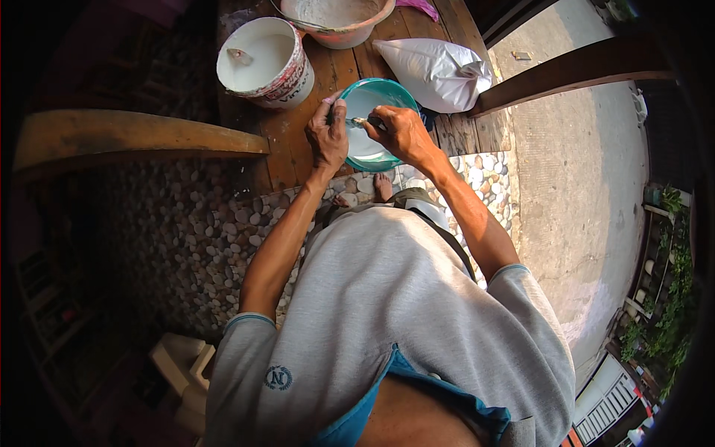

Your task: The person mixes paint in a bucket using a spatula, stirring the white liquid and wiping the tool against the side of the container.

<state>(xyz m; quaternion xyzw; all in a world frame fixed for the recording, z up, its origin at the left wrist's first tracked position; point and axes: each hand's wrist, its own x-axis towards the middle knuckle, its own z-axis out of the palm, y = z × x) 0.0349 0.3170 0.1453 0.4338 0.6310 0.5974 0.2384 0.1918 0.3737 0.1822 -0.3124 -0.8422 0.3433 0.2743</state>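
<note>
A teal bowl [408, 94] with white, smooth paste [366, 149] in it stands at the table's near edge. My left hand [328, 135] is closed on the bowl's left rim, its thumb over the edge. Over the bowl, my right hand [401, 134] is closed around a small tool [357, 122], whose pale, narrow part points toward my left thumb. Its kind cannot be made out, since my fingers cover most of it. To the left is a white bucket [287, 88] with red print, holding white material and a small object stuck in it.
On the wooden table [339, 67], an orange-pink basin [350, 37] with whitish powder sits at the back, and a tied white sack [436, 73] lies right of the bowl. Curved wooden beams [141, 132] flank the table. Pebbled floor [223, 223] lies below; concrete pavement [581, 194] is to the right.
</note>
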